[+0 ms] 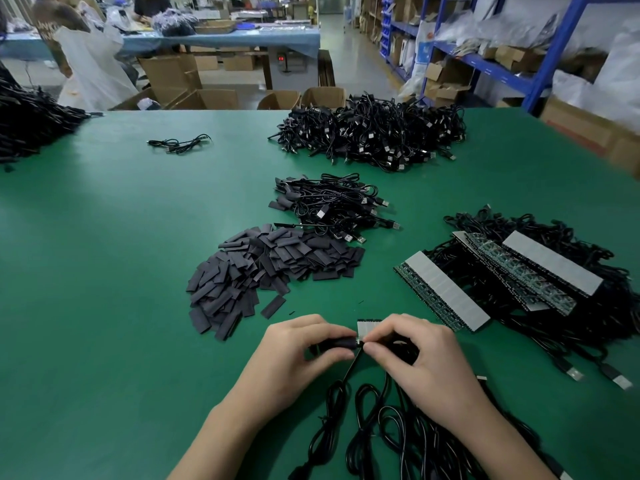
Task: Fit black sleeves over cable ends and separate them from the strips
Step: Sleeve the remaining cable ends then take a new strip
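My left hand (298,355) pinches a black sleeve (341,342) at the front middle of the green table (121,271). My right hand (415,358) grips a short piece of strip (367,328) with a grey backing, right beside the sleeve. A black cable (349,370) runs down from between my fingertips to a tangle of black cables (398,438) near me. A pile of loose flat black sleeves (263,271) lies just beyond my left hand. Longer strips (446,296) with cables attached lie to the right.
A heap of sleeved cables (339,206) sits behind the sleeve pile. A bigger heap of USB cables (377,133) lies at the far edge, a single cable (180,144) further left. Another black pile (27,129) is far left. Boxes, shelves and people are beyond the table.
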{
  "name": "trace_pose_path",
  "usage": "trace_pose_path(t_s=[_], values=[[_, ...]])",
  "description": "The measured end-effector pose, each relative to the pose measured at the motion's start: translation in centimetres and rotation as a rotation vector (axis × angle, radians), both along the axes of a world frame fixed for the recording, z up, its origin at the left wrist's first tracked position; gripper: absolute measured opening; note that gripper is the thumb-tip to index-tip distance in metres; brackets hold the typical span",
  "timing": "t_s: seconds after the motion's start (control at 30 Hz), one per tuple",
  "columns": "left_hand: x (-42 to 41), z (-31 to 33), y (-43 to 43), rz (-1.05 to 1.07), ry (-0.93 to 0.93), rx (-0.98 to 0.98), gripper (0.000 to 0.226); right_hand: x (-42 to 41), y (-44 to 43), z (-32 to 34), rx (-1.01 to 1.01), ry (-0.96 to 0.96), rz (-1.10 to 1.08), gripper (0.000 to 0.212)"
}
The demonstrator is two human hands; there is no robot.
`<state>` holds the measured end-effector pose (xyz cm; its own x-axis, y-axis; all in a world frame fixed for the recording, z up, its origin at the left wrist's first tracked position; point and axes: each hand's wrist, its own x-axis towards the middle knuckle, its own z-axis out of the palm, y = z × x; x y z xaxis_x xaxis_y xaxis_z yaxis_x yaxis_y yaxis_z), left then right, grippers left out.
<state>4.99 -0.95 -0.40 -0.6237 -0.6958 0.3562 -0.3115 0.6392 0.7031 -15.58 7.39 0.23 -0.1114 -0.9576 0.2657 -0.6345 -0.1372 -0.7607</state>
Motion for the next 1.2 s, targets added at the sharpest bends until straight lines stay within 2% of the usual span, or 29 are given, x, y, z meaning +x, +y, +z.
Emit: trace_pose_path(t_s=[0.3, 0.4, 0.7, 0.9, 1.1, 1.2], values=[[-0.5, -0.7, 0.2, 0.021, 0.077, -0.142, 0.021, 0.4, 0.1, 0.8, 0.054, -0.184, -0.028, 0.020], [-0.5, -0.9, 0.2, 0.011, 0.097, -0.151, 0.018, 0.4, 0.1, 1.0, 0.111, -0.192, -0.004, 0.014], [-0.8, -1.2, 0.2, -0.014, 0.089, -0.220, 0.021, 0.3, 0.2, 1.2, 0.151, -0.152, 0.005, 0.020], [-0.7, -1.0, 0.4, -0.031, 0.031, -0.163, 0.026, 0.8, 0.3, 1.1, 0.155, -0.121, -0.004, 0.016], [-0.7, -0.5, 0.3, 0.164, 0.177, -0.170, 0.033, 0.7, 0.1, 1.5, 0.153, -0.192, -0.035, 0.024], [-0.6, -0.5, 0.2, 0.259, 0.252, -0.195, 0.028, 0.5, 0.1, 1.6, 0.145, -0.235, -0.062, 0.025]])
